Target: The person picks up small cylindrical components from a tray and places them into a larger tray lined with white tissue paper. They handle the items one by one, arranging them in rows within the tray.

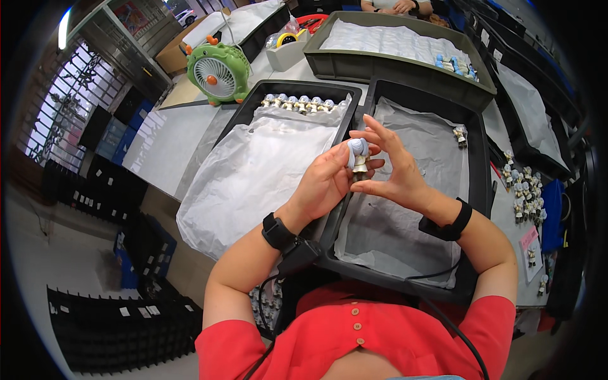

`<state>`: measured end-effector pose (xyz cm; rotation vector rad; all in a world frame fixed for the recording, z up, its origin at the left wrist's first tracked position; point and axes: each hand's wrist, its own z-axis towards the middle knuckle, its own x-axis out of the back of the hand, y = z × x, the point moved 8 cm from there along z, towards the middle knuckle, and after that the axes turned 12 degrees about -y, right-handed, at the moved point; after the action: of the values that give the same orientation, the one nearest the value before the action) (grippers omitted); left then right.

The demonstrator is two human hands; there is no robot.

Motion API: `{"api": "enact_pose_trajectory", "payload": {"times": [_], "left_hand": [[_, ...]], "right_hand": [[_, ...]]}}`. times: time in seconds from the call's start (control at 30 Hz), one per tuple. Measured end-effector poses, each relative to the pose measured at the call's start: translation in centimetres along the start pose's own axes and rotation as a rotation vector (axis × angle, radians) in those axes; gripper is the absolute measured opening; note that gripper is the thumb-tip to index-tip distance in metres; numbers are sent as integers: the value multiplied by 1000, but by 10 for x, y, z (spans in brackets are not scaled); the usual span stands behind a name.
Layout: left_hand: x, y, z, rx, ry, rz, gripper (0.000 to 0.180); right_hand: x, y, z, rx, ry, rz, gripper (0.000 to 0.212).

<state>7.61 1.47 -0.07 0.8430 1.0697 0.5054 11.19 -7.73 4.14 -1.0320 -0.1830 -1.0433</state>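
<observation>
Over the gap between two black trays, a small figurine (pixel 358 158) with pale blue hair, white clothing and a dark base is held upright. My left hand (pixel 322 180) is closed around it, the thumb on its near side. Around its right side my right hand (pixel 402 174) curves with thumb and fingers spread apart; the thumb comes close to the base, and I cannot tell if it touches. In the right-hand tray (pixel 484 183), lined with thin sheeting, a single figurine (pixel 460 136) lies near the far right corner. The left-hand tray (pixel 244 111) has a row of figurines (pixel 304 103) along its far end, white sheeting (pixel 266 164) covering the rest.
Several loose figurines (pixel 524 193) lie on the table at right, beside a blue bin (pixel 553 212). A green fan (pixel 218 73) and a tape dispenser (pixel 285 50) stand at the back. Behind the trays is a larger olive crate (pixel 399 71); another person's hands (pixel 402 6) show beyond it.
</observation>
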Motion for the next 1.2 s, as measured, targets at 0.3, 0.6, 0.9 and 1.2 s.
{"api": "enact_pose_trajectory", "payload": {"times": [0.3,0.6,0.9,1.2], "left_hand": [[-7,3,0,-6,-49,-229,44],[30,36,-8,189,169,129,33],[244,177,-30,537,821,1801,25],[267,155,-27,791,976,1863,22]], "right_hand": [[-2,19,0,-154,-22,207,78],[5,15,2,-163,0,278,63],[23,2,9,-96,64,89,42],[26,6,10,-100,64,27,32]]}}
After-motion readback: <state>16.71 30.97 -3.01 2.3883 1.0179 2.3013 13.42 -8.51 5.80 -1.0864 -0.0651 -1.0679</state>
